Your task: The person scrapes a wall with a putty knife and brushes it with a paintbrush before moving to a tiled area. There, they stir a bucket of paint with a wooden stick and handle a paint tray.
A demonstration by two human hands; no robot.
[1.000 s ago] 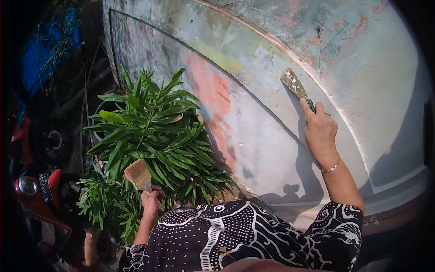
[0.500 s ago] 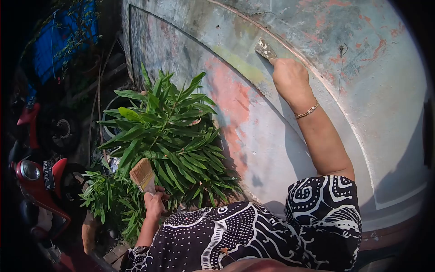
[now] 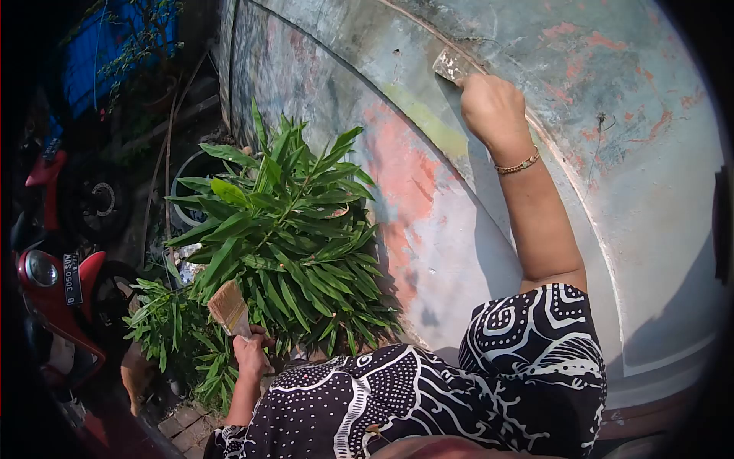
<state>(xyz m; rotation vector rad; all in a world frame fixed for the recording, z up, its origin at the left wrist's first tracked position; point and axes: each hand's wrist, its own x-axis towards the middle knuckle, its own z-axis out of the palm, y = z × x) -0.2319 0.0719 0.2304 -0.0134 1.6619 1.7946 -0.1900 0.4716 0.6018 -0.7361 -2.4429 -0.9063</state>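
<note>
My right hand [image 3: 493, 111] is closed around a scraper [image 3: 451, 66] with a broad, paint-stained blade. The blade lies against the wall [image 3: 428, 84], beside a raised curved moulding; the scraper's handle is hidden in my fist. Grey paint, a yellow-green band and pink patches mark the wall's surface. Low on the left, my left hand [image 3: 251, 350] grips a wide paintbrush [image 3: 229, 307], its tan bristles pointing up and to the left. The brush is held in front of a leafy green plant [image 3: 290, 222], away from the wall.
Red motorbikes [image 3: 57, 287] stand at the left. A round tub rim [image 3: 183, 187] shows behind the plant, and a blue sheet [image 3: 126, 50] hangs at the upper left. An orange-brown animal [image 3: 138, 375] and paving bricks [image 3: 187, 428] are below. A thin wire [image 3: 602, 122] sticks out of the wall.
My right hand and the scraper have shifted slightly upward along the wall. The paintbrush sits a little lower and further left in view, and the camera has turned slightly.
</note>
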